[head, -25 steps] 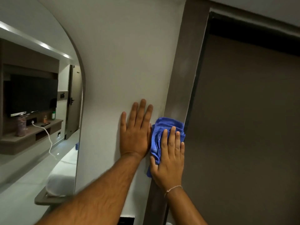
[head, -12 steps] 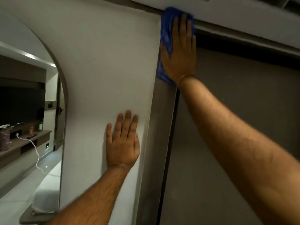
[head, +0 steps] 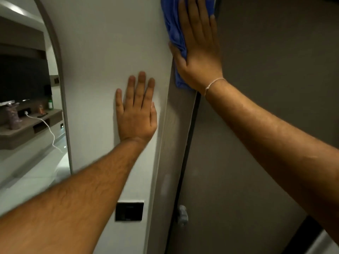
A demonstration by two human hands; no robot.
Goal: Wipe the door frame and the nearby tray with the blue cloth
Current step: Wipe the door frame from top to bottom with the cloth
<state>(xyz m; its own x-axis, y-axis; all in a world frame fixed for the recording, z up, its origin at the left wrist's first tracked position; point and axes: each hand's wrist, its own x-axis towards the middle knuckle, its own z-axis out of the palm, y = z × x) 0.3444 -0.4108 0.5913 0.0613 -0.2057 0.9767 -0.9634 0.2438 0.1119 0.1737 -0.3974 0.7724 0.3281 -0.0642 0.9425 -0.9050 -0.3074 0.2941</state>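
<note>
The bare left hand (head: 136, 110) lies flat, palm forward, fingers straight, close together and pointing up. The bare right hand (head: 198, 46) is higher, also flat with straight fingers. The left forearm (head: 73, 198) enters from lower left, the right forearm (head: 275, 143) from the right.

Blue cloth (head: 174, 33) bunched flat against grey door frame (head: 176, 129).

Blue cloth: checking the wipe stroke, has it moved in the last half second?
Yes. The blue cloth has slid down the door frame from its top corner, under the right hand.
</note>
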